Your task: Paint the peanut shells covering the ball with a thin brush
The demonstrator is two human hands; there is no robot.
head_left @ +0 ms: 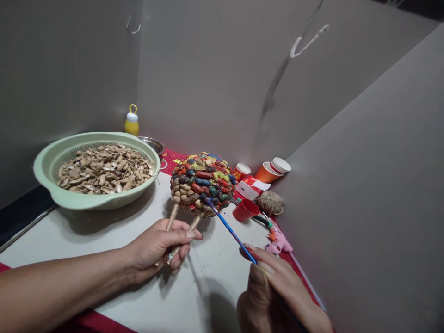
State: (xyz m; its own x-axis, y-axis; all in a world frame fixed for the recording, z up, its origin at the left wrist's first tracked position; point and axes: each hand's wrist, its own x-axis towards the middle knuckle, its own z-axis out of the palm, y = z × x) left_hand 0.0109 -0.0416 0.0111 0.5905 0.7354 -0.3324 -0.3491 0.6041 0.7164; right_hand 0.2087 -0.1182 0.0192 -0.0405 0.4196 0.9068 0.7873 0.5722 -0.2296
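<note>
A rounded craft piece covered in peanut shells [203, 185] is held up over the white board, tilted, with two twine-wrapped legs [172, 216] pointing down toward me. Many shells are coloured red, blue, green and yellow; those at its lower left are bare tan. My left hand [166, 245] is closed around the legs. In my right hand [274, 286] is a slim blue paintbrush [231, 229], pinched between thumb and fingers. Its tip meets the shells on the lower front of the piece, beside some dark blue ones.
A green colander [48, 185] of peanut shells stands at left, a metal bowl [152, 144] and yellow bottle [132, 122] behind it. At right are a red cup [245, 209], stacked paper cups [274, 169], a twine ball [270, 203] and a pink glue gun [280, 243]. Grey walls enclose the table.
</note>
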